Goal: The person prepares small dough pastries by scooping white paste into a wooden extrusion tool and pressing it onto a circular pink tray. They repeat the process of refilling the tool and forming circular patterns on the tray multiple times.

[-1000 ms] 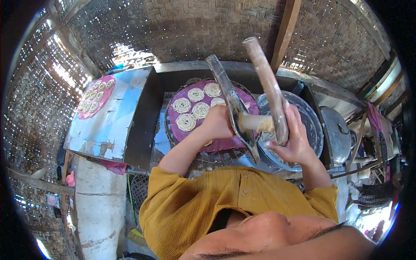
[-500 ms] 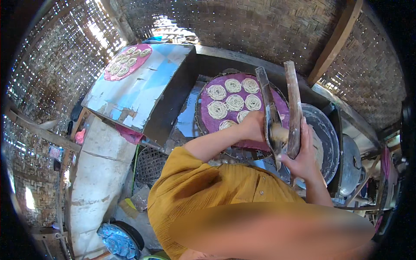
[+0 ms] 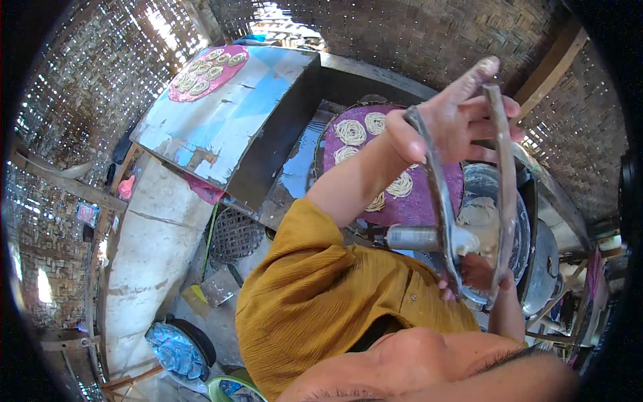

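A noodle press with two long bars and a metal cylinder is tilted over the work area. My right hand grips the press near the lower ends of its bars, the fingers partly hidden behind them. Pale dough shows at the cylinder's end between the bars. My left hand is raised at the upper ends, fingers spread, one bar crossing in front of it. Below my left forearm, coiled noodle nests lie on a purple round mat. Flour-like residue whitens my left fingertips.
A large basin holding pale dough stands at the right, beside a metal pot. At the left, a blue-and-white metal-covered box bears a pink mat with more nests. Woven bamboo walls enclose the space.
My left hand has risen from the middle of the press to its upper ends, fingers now spread. The press has come closer and lower, and its cylinder now shows. My right hand has moved down.
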